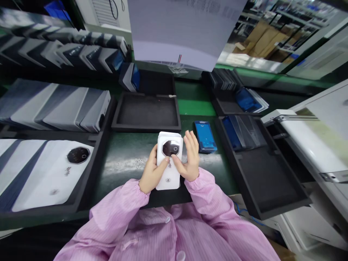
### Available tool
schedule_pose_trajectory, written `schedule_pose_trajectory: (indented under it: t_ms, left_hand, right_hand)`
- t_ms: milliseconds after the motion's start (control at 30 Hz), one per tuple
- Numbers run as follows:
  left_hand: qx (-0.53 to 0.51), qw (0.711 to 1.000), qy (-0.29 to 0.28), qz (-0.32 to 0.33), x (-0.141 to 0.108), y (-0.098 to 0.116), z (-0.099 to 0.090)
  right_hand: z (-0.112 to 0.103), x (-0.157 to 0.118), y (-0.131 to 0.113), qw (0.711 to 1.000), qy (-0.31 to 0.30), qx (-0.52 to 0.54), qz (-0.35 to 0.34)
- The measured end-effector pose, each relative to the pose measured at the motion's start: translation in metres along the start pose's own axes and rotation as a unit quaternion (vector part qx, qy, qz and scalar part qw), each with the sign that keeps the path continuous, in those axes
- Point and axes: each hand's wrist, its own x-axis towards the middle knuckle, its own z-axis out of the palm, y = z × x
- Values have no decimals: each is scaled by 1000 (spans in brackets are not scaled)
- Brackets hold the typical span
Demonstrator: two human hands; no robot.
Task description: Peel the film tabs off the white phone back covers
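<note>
In front of me, at the middle of the bench, is a small stack of white phone back covers point(168, 172), with a dark camera window point(170, 148) near the top. My left hand point(153, 170) grips the covers along their left side, its thumb lying on the front below the window. On the other side, my right hand point(190, 159) has its fingers stretched upward, away from the surface. Its thumb touches the cover just under the camera window. A stack of blue-filmed phone-sized panels point(206, 136) lies on the bench just beyond my right hand.
Black trays with white and dark covers point(66, 105) fill the left side. A shallow black tray point(146, 127) lies ahead. To the right, another black tray point(269, 177) holds blue and clear sheets point(243, 132) at its far end. A white machine point(315, 141) stands beyond it.
</note>
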Motion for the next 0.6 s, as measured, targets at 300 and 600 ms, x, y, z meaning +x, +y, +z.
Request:
schedule_pose_trajectory:
  t_ms: [300,600]
  left_hand:
    - [-76,995,-9,-59,6,-9,3]
    - [-90,992,73,-41,18,4,-14]
  right_hand:
    - [5,-1,20,974,-6,140,175]
    - [-18,3,64,877,241,260,324]
